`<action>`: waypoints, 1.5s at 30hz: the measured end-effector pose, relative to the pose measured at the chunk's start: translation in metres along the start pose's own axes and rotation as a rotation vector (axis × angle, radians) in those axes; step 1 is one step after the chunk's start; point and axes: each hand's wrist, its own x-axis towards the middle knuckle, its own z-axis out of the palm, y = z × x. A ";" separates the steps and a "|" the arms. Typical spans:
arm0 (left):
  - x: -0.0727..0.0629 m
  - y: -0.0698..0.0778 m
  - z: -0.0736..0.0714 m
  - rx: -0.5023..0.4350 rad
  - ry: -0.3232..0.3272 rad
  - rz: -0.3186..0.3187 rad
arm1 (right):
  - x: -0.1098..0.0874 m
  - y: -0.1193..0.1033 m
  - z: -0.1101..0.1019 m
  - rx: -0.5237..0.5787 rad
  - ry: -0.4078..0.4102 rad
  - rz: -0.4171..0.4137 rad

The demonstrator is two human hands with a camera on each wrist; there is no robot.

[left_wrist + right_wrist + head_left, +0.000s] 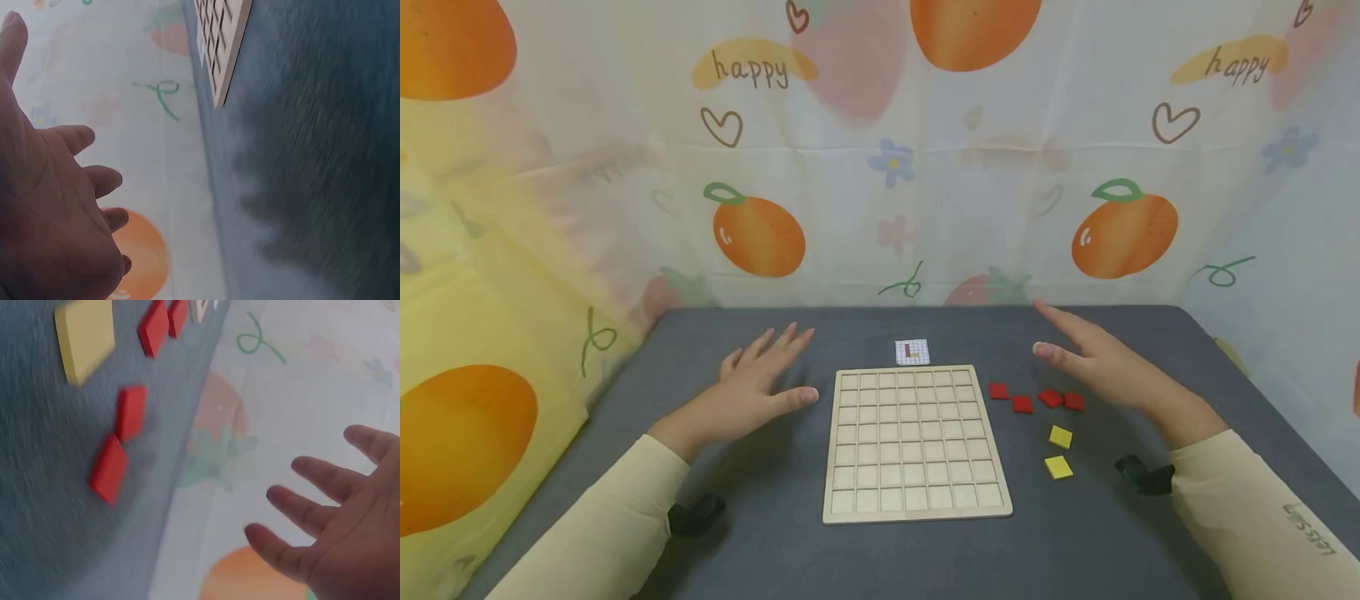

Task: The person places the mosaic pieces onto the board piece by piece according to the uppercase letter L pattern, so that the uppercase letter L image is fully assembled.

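Note:
Between the two hands lies a pale wooden grid board (917,518) of square recesses, none holding a tile. My left hand (760,390) hovers left of the board with fingers spread and touches nothing; its palm (56,219) shows in the left wrist view. On the other side, my right hand (1105,362) is held in the air with fingers extended, above and beyond several red square tiles (1022,405). Two yellow square tiles (1058,467) lie nearer the front, right of the board. Behind the board is a small printed grid card (912,352) with red and yellow marks.
A dark grey table (775,550) bears everything. A white curtain (850,208) printed with oranges and hearts hangs along the back and sides. Each wrist wears a black strap, such as the left strap (697,515), below a cream sleeve (602,517).

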 end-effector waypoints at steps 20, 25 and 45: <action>0.011 -0.013 0.077 -0.218 -0.127 0.044 | 0.010 0.041 0.070 0.259 0.080 0.076; 0.010 -0.016 0.080 -0.127 -0.160 0.075 | 0.011 0.051 0.081 0.172 0.042 0.049; 0.011 -0.014 0.081 -0.094 -0.166 0.084 | 0.014 0.037 0.092 0.045 0.198 0.087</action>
